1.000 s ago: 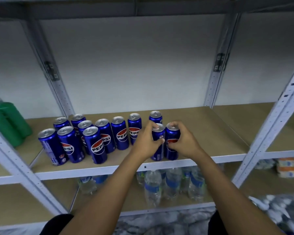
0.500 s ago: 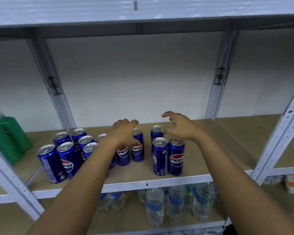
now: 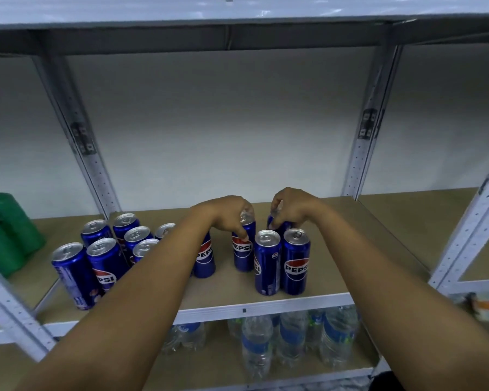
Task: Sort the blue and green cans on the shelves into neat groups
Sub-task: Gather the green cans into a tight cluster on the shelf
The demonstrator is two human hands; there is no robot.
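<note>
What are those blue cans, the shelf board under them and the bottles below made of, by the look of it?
Blue cans: likely thin aluminium, with glossy printed sides and bare silvery tops with pull tabs.
Shelf board: seemingly matte tan fibreboard or wood, set in a white-painted metal frame.
Bottles: clear plastic, probably; see-through with blue labels.

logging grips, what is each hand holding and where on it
Left hand grips a blue can near its top; right hand grips the back can at its rim.
</note>
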